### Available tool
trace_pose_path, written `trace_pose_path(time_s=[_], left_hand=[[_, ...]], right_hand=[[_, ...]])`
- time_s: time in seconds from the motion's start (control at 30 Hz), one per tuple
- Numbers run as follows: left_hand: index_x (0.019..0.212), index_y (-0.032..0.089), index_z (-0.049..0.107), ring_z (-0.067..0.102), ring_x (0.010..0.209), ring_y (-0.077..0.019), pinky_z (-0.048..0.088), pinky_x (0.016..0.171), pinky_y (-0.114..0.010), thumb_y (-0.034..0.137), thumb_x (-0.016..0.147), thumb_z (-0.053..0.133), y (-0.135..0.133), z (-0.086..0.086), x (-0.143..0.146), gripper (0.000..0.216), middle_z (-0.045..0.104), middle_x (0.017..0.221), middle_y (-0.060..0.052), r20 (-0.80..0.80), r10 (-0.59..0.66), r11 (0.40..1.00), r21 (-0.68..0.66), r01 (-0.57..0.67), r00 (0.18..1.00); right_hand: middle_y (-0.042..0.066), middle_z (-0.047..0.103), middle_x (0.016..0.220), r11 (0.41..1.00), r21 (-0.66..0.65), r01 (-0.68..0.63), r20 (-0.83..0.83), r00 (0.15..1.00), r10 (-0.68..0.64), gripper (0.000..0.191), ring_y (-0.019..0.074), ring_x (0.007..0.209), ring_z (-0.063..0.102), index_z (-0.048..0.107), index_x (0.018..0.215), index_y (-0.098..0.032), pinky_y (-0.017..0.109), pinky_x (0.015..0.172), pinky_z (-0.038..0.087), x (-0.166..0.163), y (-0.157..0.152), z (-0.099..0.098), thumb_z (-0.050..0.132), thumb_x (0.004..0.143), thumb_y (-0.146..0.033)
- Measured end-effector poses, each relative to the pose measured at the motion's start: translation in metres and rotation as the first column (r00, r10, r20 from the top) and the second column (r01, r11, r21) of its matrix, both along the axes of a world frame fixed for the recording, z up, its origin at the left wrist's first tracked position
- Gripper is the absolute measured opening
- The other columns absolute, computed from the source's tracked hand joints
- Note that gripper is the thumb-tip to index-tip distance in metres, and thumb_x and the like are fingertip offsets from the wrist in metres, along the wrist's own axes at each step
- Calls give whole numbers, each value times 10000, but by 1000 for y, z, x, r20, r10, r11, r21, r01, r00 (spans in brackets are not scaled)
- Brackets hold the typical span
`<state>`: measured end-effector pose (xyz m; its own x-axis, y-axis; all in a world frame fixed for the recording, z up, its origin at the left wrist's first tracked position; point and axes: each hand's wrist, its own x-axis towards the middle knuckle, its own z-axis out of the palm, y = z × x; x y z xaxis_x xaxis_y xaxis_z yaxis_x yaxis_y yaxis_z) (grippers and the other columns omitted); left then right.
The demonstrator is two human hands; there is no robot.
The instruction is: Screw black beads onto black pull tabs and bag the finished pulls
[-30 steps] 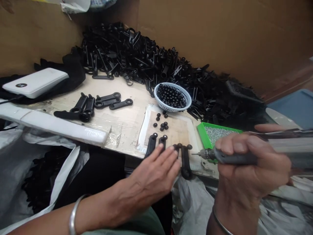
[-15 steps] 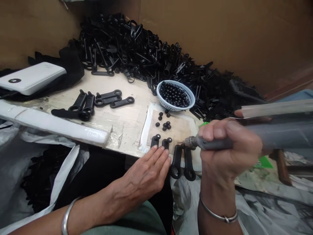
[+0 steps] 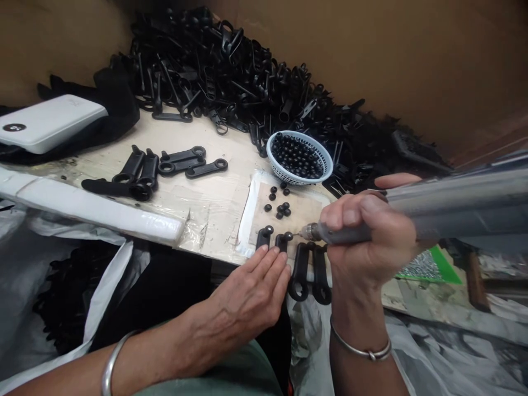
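The right hand (image 3: pixel 371 231) has its fingers wrapped around an electric screwdriver (image 3: pixel 457 206), tip at a black crank arm's (image 3: pixel 282 243) knobbed end, lower centre. The left hand (image 3: pixel 243 297), fingers flat and together, covers that arm's lower part. Beyond, mid-frame, sits a blue basket (image 3: pixel 303 180); the right hand partly hides a green tray (image 3: pixel 447 267).

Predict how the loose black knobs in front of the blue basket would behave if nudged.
Being rounded, the knobs would probably roll. Their glossy surfaces suggest they may be slippery. Where they sit bunched together, nudging one would likely shift its neighbours.
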<state>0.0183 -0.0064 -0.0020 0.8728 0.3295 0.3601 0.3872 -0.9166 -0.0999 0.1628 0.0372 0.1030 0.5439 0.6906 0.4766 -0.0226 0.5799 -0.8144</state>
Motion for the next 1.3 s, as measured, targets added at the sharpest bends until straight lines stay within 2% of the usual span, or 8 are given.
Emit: trace_pose_path(time_s=[0.93,1.07,1.2,1.3], left_hand=[[1419,-17,323,360,1376,-335,292,1175,-467,191,883,468,0,-2,1,593,343,1484,-251,2,-2,999,-40,2,1000],[1416,-26,326,347,1378,-352,308,1169,-466,196,883,457,-1,-1,0,592,338,1484,-255,-6,-9,999,-37,8,1000],[1424,-25,312,333,1383,-358,311,1167,-471,204,873,464,-1,-2,-2,616,317,1493,-257,-13,-17,998,-53,16,1000],[1427,-24,308,329,1385,-359,305,1169,-481,208,864,476,-1,-3,-2,632,315,1494,-259,-1,-16,998,-58,16,1000]], right_hand=[[-80,482,495,999,22,-25,95,995,23,231,118,383,432,572,841,-203,271,375,397,1,2,-7,567,655,-67],[-76,462,492,998,10,-67,135,989,65,166,113,389,432,561,757,-213,257,375,394,1,4,-10,563,664,-75],[-83,438,476,1000,11,-11,135,991,9,164,103,381,422,553,695,-220,242,374,370,-2,6,-12,558,647,-63],[-67,417,447,995,-96,-15,114,993,26,156,99,376,414,490,531,-206,255,382,377,-5,7,-12,571,631,-116]])
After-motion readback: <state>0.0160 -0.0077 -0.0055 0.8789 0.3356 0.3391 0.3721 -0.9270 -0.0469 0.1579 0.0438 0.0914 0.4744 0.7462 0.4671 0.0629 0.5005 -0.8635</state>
